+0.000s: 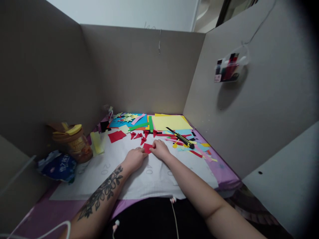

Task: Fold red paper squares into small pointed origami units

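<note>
A small red paper square (147, 148) lies between my hands on the white sheet (134, 179). My left hand (136, 159) rests on the sheet with its fingers curled, gripping the square's left edge. At the square's right side, my right hand (160, 150) holds it with thumb and fingers pressed together. Several small folded red paper pieces (143, 140) sit just beyond my hands. To the left of them lie larger red paper squares (117, 136). A black and yellow utility knife (180, 137) rests on paper strips to the right.
Yellow sheets (170, 122) and a blue sheet (114, 123) with paper stars (128, 117) lie at the back. On the left stand a brown container (78, 146) and a blue packet (59, 166). Grey panels (147, 69) surround the table. A clear cup (230, 68) hangs at the right.
</note>
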### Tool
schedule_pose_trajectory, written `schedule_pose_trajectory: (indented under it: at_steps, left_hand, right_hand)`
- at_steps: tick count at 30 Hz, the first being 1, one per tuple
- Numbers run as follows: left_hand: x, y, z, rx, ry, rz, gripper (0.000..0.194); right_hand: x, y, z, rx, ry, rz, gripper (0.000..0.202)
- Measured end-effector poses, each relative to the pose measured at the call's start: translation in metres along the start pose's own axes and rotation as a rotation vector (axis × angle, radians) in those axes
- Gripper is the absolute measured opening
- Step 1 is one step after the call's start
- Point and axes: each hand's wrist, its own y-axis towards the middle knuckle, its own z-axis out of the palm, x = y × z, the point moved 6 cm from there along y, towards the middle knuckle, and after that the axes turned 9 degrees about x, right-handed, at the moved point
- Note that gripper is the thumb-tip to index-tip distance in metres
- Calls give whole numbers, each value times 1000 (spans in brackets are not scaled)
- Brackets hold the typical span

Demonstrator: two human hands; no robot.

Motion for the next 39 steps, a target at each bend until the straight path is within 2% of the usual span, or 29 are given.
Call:
schedule_pose_trajectory:
  at_steps: [4, 9, 16, 25, 29, 39]
  left_hand:
    - [6, -2, 2, -36, -94, 13, 31]
    - [11, -2, 1, -62, -206, 25, 36]
    - [14, -3, 1, -53, -251, 11, 35]
    - [4, -2, 1, -40, -93, -9, 30]
    - [3, -3, 1, -12, -90, -5, 27]
    - [-1, -2, 0, -31, -64, -17, 31]
  right_hand:
    - [-8, 0, -5, -58, 54, -20, 4]
    - [3, -3, -3, 23, 107, -140, 13]
    - [9, -3, 0, 53, 13, -20, 15]
    - [7, -1, 1, 77, -21, -7, 19]
    - [6, -1, 1, 68, -22, -27, 19]
    - [6, 0, 3, 54, -17, -5, 16]
